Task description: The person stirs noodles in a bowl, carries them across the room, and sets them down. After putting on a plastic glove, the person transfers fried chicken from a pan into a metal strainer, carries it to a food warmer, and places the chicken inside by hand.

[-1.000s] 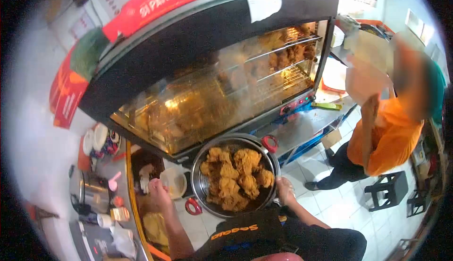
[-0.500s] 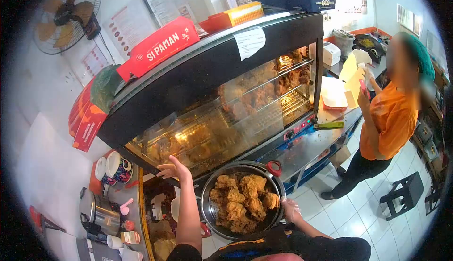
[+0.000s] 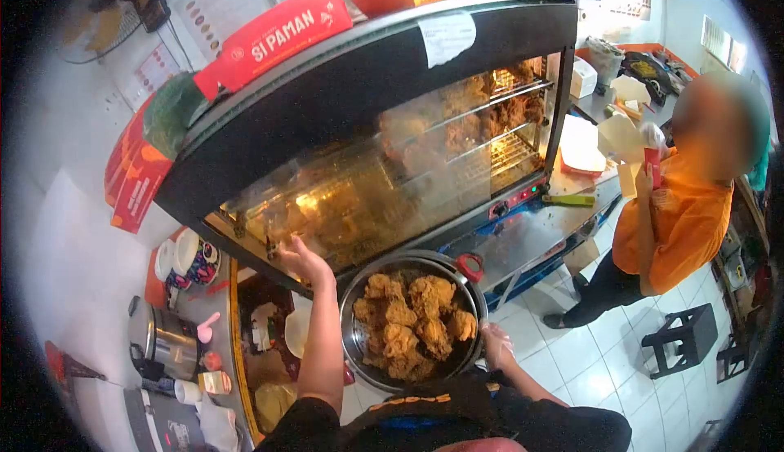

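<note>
A wide round metal pan [image 3: 357, 364] of fried chicken [image 3: 416, 317] is held close to my body. My right hand [image 3: 496, 346], seemingly in a clear plastic glove, grips the pan's right side at the rim. In front of me stands a black food warmer [image 3: 367, 97] with a glass front, lit inside, with more fried chicken [image 3: 465, 129] on its racks. My left hand [image 3: 304, 261] is raised by the lower left of the glass, fingers stretched out and nothing visible in them. A red handle [image 3: 469, 267] shows at the pan's far rim.
At right, a person in an orange shirt [image 3: 674, 227] handles an open carton [image 3: 622, 140] by the steel counter [image 3: 523, 248]. A black stool [image 3: 682, 338] stands on the tiled floor. Left are a metal pot [image 3: 167, 342] and a pink scoop [image 3: 208, 327]. Red boxes [image 3: 273, 34] top the warmer.
My left hand has moved a little left and closer to the warmer's glass. My view has tilted down slightly. The person in orange has turned, bringing the carton nearer their body.
</note>
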The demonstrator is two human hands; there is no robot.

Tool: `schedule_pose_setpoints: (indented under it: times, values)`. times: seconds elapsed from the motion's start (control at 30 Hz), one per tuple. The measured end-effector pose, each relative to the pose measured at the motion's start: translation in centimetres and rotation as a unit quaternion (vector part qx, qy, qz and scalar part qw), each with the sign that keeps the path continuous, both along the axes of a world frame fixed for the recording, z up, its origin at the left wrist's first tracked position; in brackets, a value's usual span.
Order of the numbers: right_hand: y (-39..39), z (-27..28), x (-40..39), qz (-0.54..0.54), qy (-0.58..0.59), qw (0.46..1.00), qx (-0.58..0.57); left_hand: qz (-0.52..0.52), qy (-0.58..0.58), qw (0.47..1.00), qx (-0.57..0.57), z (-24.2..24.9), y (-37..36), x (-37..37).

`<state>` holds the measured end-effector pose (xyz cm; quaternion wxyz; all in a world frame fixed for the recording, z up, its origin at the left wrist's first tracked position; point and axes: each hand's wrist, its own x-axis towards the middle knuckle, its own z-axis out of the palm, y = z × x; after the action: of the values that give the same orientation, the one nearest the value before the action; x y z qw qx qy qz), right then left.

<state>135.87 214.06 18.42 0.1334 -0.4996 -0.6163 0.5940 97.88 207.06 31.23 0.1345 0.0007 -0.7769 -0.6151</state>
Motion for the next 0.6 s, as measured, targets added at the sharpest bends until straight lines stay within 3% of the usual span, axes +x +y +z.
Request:
schedule_pose_setpoints:
  times: [0.17,0.27,0.33,0.43,0.6]
  values:
    - [0.2,-1.2,-0.3,0.001,-0.026,1.000,-0.001,-0.141,-0.039,0.986,0.076,-0.6,0.8,1.2]
    - [0.2,-2.5,-0.1,-0.003,-0.004,1.000,0.011,-0.170,-0.015,0.983,0.062,0.5,1.8,3.3]
    - [0.3,-2.6,-0.1,-0.003,0.021,1.000,-0.023,-0.193,-0.063,0.976,0.073,0.7,2.3,4.0]
    - [0.3,-1.2,-0.1,0.003,0.000,1.000,0.026,-0.233,-0.064,0.967,0.079,0.2,3.3,4.5]
    - [0.2,0.1,-0.3,-0.014,0.007,1.000,0.010,-0.251,-0.065,0.964,0.064,1.1,3.3,5.3]
